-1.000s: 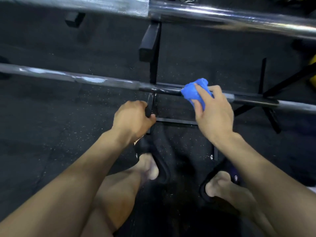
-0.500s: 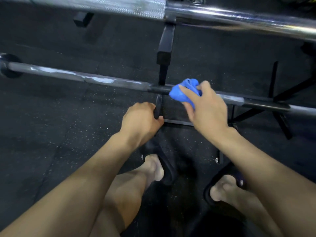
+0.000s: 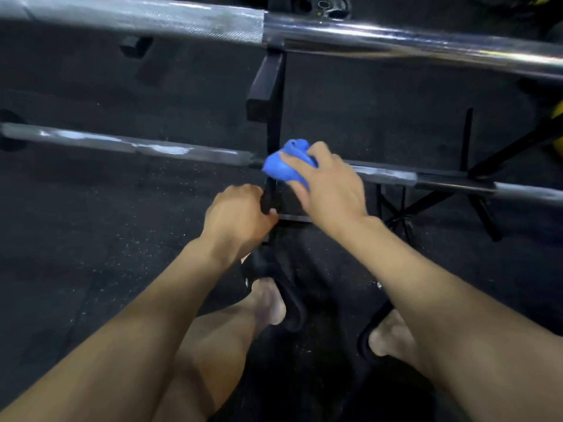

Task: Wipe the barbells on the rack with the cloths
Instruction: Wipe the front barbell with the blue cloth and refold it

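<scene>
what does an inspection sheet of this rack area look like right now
surface: dark speckled floor, pale flecks scattered on it
job's things: blue cloth bunched on the lower barbell, which has whitish patches left of the cloth; upper barbell shiny, part knurled; both lie on the black rack
clutter: nothing seen
grippers: right hand grips the cloth against the lower bar; left hand holds a rack upright
cables: nothing seen
surroundings: person's bare feet in black sandals below the rack; a yellow object at the right edge, too cropped to identify
</scene>
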